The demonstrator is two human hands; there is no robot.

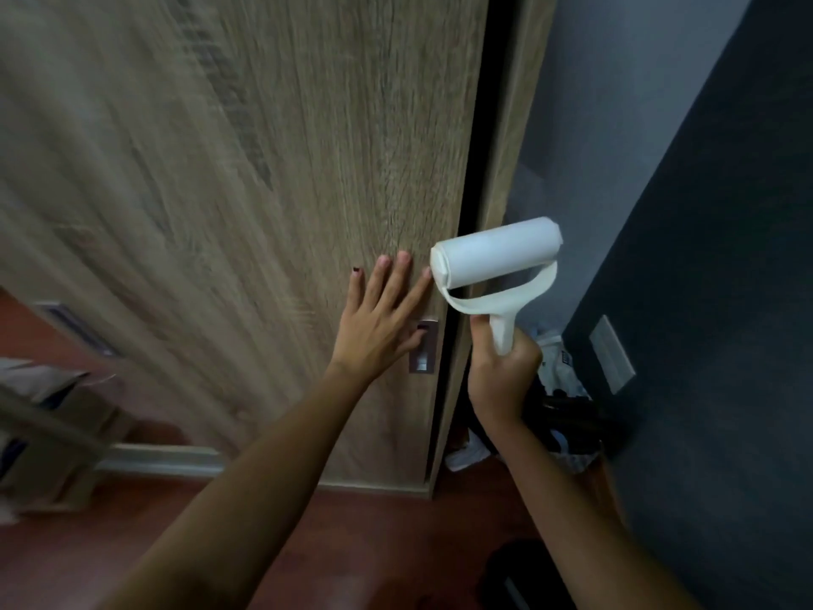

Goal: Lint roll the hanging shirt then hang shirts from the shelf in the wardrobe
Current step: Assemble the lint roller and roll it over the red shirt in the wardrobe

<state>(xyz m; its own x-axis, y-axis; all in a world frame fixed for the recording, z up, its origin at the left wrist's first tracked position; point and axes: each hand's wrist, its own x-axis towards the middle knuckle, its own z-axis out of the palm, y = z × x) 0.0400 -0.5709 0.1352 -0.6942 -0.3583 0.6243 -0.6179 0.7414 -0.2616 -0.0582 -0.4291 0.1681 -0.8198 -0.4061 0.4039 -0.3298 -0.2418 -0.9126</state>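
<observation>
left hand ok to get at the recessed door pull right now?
Probably yes. The left hand lies flat on the wardrobe door with its thumb already at the recessed pull, and nothing sits between them. The right hand holds the lint roller clear to the side.

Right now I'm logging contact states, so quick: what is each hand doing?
Left hand: open, fingers straight, flat against the wardrobe door.
Right hand: closed around the handle of the lint roller.

Dim light. Reddish-brown floor (374, 543) below, pale skirting board (162, 462) at left. Dark blue-grey wall (726, 257) on right carrying a white switch plate (611, 354). Blurred cardboard box (57, 438) far left.
</observation>
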